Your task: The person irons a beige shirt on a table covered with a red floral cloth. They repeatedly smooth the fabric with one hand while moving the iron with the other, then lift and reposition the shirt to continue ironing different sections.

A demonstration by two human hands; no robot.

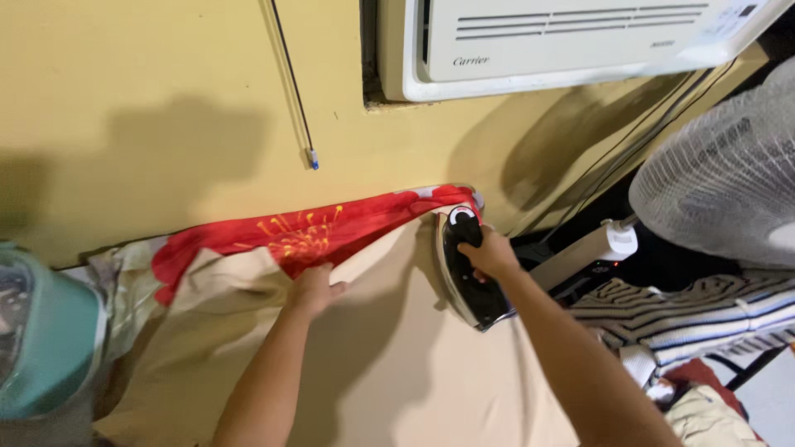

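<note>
A beige cloth (pixel 397 364) lies spread over a padded surface against a yellow wall. Beneath its far edge shows a red fabric with yellow flower print (pixel 298 236). My left hand (pixel 313 287) presses flat on the beige cloth's far edge, fingers spread, next to the red fabric. My right hand (pixel 489 252) grips the handle of a black and silver clothes iron (pixel 468 277), which rests on the beige cloth at its far right corner, tip pointing toward the wall.
A teal container (pixel 41 339) stands at the left edge. A white window air conditioner (pixel 580 41) hangs above. At right are a standing fan (pixel 729 190), a white power strip (pixel 592 248) with cables, and striped clothes (pixel 696 310).
</note>
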